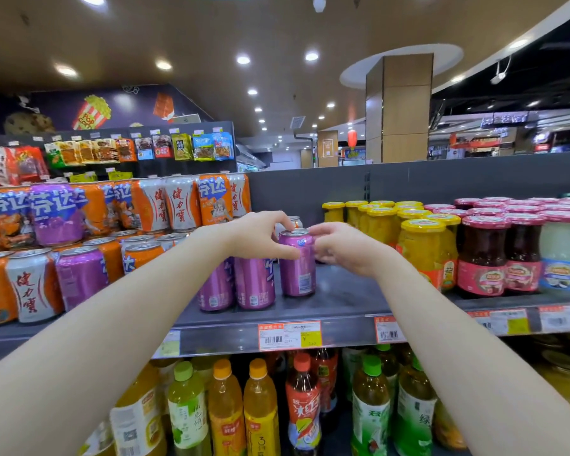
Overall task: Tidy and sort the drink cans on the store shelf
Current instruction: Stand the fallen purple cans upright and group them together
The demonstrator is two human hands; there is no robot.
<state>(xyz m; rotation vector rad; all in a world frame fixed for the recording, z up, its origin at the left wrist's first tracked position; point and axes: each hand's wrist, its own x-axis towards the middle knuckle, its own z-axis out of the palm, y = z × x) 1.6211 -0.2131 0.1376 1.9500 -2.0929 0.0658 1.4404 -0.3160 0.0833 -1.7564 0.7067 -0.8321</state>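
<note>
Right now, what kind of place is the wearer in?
Most likely a supermarket aisle. Barcoded price tags line the edge of the shelf, drink cans stand in stacked rows beside jars, and bottled drinks fill the tier beneath. The left hand and right hand hold a purple can.

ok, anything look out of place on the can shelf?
Mixed flavours at left: a stray purple can stands between a white can and an orange can in the front row; an upper purple can sits among orange cans in the stack. Left hand and right hand grip a third purple can, upright. No spills visible.
</note>
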